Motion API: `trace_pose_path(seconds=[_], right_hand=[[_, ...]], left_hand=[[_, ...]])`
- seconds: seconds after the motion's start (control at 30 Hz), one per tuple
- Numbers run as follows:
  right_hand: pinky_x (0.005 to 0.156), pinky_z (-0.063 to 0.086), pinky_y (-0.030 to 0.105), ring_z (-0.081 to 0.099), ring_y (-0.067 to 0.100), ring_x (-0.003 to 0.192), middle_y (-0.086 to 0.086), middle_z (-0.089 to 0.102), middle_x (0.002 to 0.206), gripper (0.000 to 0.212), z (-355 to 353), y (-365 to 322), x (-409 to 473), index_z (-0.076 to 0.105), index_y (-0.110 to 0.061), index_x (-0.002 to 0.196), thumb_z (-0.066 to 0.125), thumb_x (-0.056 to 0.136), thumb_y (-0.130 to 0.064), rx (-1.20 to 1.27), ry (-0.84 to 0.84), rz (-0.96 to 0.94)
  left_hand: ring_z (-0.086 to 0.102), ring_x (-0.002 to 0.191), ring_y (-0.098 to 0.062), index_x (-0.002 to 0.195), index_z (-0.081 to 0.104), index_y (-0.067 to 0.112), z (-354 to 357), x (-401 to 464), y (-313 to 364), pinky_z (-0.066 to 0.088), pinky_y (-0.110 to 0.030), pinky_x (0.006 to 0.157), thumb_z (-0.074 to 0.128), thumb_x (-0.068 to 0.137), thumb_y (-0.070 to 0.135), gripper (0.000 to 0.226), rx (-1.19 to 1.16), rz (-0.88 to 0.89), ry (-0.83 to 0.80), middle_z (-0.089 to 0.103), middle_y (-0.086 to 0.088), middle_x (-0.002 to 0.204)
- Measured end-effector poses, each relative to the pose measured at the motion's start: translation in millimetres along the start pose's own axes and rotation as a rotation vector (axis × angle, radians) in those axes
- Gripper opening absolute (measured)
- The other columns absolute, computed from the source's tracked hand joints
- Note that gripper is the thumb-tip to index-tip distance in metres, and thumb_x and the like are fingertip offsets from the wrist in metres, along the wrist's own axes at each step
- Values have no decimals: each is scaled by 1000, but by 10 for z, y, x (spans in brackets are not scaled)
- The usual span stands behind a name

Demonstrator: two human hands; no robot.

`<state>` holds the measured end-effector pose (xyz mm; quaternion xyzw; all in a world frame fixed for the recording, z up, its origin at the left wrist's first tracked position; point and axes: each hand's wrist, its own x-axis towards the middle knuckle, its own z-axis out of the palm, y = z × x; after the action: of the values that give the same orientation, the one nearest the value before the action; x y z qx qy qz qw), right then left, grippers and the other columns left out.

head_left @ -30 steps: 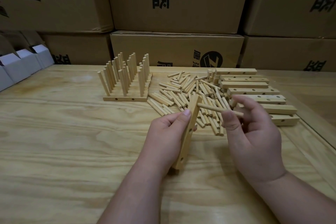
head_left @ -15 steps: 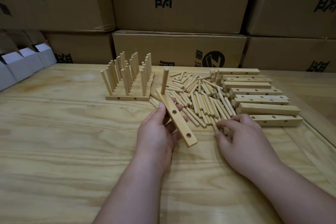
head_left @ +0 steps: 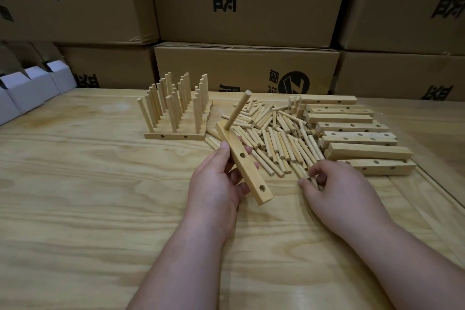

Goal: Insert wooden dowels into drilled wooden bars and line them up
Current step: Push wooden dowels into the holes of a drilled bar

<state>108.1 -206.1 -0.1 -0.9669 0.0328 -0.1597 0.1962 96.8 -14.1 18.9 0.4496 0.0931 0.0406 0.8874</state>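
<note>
On the table [head_left: 75, 196], the left hand [head_left: 216, 184] holds a drilled wooden bar [head_left: 245, 168] by its middle, fingers wrapped round it, one dowel [head_left: 237, 111] standing in its far hole and two holes empty. The bar looks light and rigid, best gripped along its flat sides. The right hand [head_left: 337, 191] pinches a thin dowel at the edge of the loose dowel pile [head_left: 276, 133]; these seem light, stiff and prone to roll.

Near edge and left half of pale wooden table [head_left: 75, 209] lay bare; far middle blocked by upright dowel-filled bars [head_left: 176, 118], loose dowel heap [head_left: 274, 138], stacked drilled bars [head_left: 352, 133] toward right edge.
</note>
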Motion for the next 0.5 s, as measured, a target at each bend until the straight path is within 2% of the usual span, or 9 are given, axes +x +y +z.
trace_pose_path(seconds=[0.2, 0.33, 0.43, 0.5], right_hand=[[60, 41, 28, 54, 7, 76, -13, 59, 86, 12, -37, 2, 25, 60, -33, 86, 62, 77, -40, 11, -6, 43], [62, 46, 30, 57, 10, 76, -12, 61, 83, 12, -45, -9, 27, 62, -32, 90, 61, 79, -38, 20, 6, 51], [56, 42, 26, 55, 5, 69, -13, 61, 74, 12, -46, 6, 29, 63, -32, 94, 58, 84, -34, 34, 13, 48], [58, 43, 27, 55, 7, 72, -12, 59, 82, 14, -35, 6, 22, 64, -32, 97, 58, 86, -38, 30, 15, 26]], left_hand=[[68, 62, -15, 110, 73, 12, 3, 3, -7, 54, -30, 50, 49, 105, 32, 31, -6, 7, -4, 75, -3, 84], [67, 64, -15, 110, 73, 13, -4, 13, -19, 55, -30, 55, 49, 105, 33, 32, 7, 15, -2, 75, -2, 84], [67, 63, -14, 110, 73, 12, -6, 15, -19, 56, -29, 54, 50, 104, 33, 32, -3, 9, 0, 76, -2, 84], [67, 62, -14, 109, 73, 12, -7, 14, -20, 56, -29, 53, 50, 104, 32, 32, -12, 11, 0, 76, -2, 83]])
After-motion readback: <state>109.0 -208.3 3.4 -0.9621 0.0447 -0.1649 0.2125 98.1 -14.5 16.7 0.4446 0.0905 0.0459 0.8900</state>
